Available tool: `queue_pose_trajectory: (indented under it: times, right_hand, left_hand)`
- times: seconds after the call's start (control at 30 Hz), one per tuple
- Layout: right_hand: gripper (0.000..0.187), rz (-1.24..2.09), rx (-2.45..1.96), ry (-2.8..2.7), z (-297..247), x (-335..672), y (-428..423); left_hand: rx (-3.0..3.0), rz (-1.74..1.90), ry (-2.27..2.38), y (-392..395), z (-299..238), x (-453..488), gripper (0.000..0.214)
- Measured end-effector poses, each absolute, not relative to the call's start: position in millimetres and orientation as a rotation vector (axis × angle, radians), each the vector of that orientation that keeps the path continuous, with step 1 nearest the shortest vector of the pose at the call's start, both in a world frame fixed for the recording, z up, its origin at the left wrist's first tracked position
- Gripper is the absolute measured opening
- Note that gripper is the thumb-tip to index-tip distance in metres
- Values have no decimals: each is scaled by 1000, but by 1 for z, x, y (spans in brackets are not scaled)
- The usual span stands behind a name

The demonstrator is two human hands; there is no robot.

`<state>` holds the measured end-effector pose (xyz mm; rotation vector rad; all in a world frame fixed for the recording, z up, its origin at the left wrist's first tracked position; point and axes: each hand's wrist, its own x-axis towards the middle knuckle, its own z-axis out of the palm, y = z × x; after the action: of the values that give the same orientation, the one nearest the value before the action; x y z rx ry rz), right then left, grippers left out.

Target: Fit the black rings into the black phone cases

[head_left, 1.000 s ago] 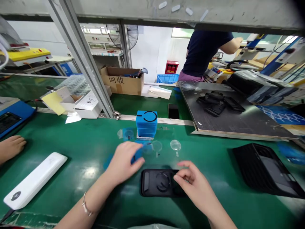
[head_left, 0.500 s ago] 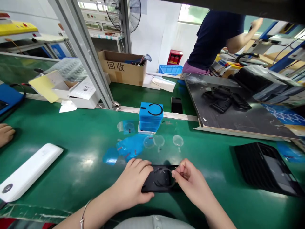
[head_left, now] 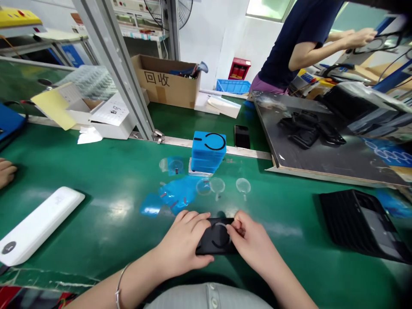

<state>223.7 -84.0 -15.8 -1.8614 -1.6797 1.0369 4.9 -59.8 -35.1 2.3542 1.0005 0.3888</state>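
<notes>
A black phone case (head_left: 206,246) lies lengthwise before me on the green bench, with a dark ring (head_left: 215,243) on its face. My left hand (head_left: 185,240) clasps the left end, fingers over the far edge and thumb along the near edge. At the case's right part, my right hand (head_left: 252,240) is closed in a pinch at the ring's right side; its fingertips partly hide the ring. Beyond my hands stands a stack of blue sheets (head_left: 207,156), a black ring and short bar on top. Peeled blue film (head_left: 178,193) and clear round films (head_left: 243,186) lie nearby.
Stacked black cases (head_left: 341,219) stand at right; a white power bank-like block (head_left: 41,225) lies at left. Another person's hand (head_left: 6,171) rests at the left edge. Behind are a metal post (head_left: 117,64), a cardboard box (head_left: 167,88), a phone (head_left: 242,136) and a dark board (head_left: 289,150).
The ring, earlier partly raised at my right fingers, now appears flatter against the case. My right hand has moved slightly left and away from me. The person behind has both arms reaching right.
</notes>
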Motion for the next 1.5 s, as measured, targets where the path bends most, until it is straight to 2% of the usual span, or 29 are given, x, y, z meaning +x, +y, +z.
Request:
queue_pose_trajectory:
  times: [0.23,0.4,0.63,0.8,1.03,1.27,1.43,1.5]
  right_hand:
    - [14,669,-1856,-2068,-13,215,-90]
    - [27,519,-1786,-2293,7,222,-94]
    - [30,320,-1526,-2498,-7,248,-106]
    - [34,405,-1519,-2514,-21,254,-114]
    - [36,607,-1491,-2463,-26,261,-116]
    - [37,589,-1493,-2408,-39,263,-118]
    - [30,551,-1353,-2524,-30,260,-120]
    - [30,539,-1325,-2550,-26,257,-120]
  left_hand:
    - [2632,316,944,-61,-38,2,58]
    - [2685,313,939,-61,-38,1,57]
    - [2685,342,921,-58,-38,0,55]
    - [2685,362,927,-58,-38,0,55]
    - [2704,366,965,-59,-38,6,66]
    - [2698,332,954,-56,-37,5,63]
    - [2745,312,902,-62,-39,-5,85]
    - [2770,318,896,-66,-41,-8,83]
